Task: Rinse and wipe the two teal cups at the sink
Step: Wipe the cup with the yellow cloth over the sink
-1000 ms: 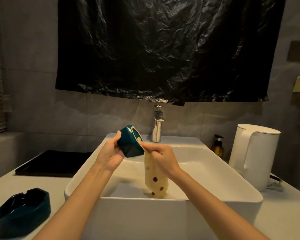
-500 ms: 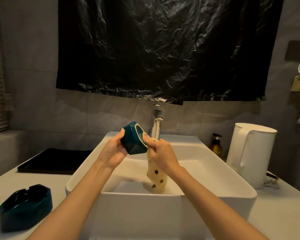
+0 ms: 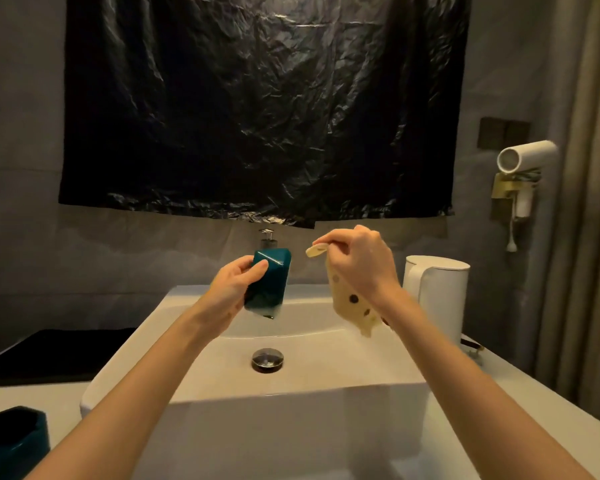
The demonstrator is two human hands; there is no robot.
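The left hand (image 3: 238,285) holds one teal cup (image 3: 269,282) above the far side of the white sink (image 3: 291,393), its grip curled round the cup's left flank only. The right hand (image 3: 361,265) is off to the right, its grip pinching the top of the dotted cloth (image 3: 352,299), which hangs free over the basin. The cup is glazed and, I think, wet, though the light is too dim to be sure. If the fingers slide, it drops onto hard ceramic and may chip. The right forearm is also near the white kettle (image 3: 437,292), so a wide swing could knock it. The second teal cup (image 3: 11,441) waits on the tabletop, near left.

Half a second ago the cloth was pressed into the cup's mouth with both hands together. Now they are apart, the cloth is clear, and the cup is turned more upright.
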